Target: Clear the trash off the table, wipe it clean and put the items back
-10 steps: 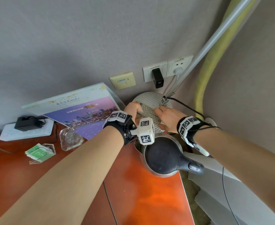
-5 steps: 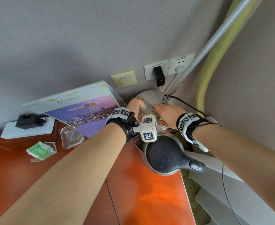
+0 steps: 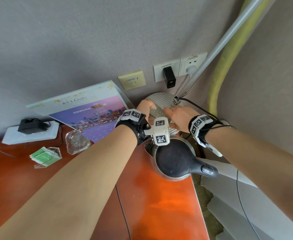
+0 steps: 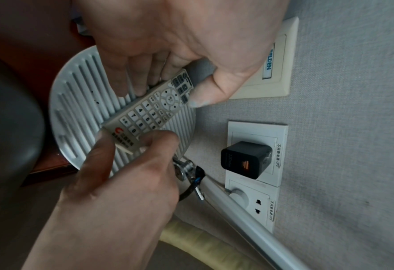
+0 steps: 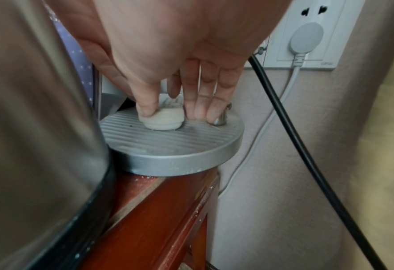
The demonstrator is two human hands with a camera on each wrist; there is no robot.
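Note:
A grey remote control (image 3: 157, 112) lies across a round ribbed lamp base (image 3: 161, 99) at the table's back right corner. My left hand (image 3: 145, 106) pinches its far end between thumb and fingers (image 4: 200, 96). My right hand (image 3: 175, 116) pinches the near, logo end (image 4: 122, 137) with thumb and forefinger. In the right wrist view the remote (image 5: 162, 118) touches the lamp base (image 5: 168, 146) under my right hand (image 5: 166, 107). The remote's button face (image 4: 149, 113) shows in the left wrist view.
A steel kettle (image 3: 175, 160) with a black lid stands just in front of the hands. To the left are a glass ashtray (image 3: 76, 142), a leaning brochure (image 3: 90, 111), green packets (image 3: 44, 155) and a power strip (image 3: 31, 132). Wall sockets (image 3: 169, 77), a lamp pole (image 3: 220, 45) and the table's right edge (image 3: 196, 196) are close.
Both hands keep their hold on the remote over the lamp base and have edged slightly towards the wall. Nothing else on the table has moved.

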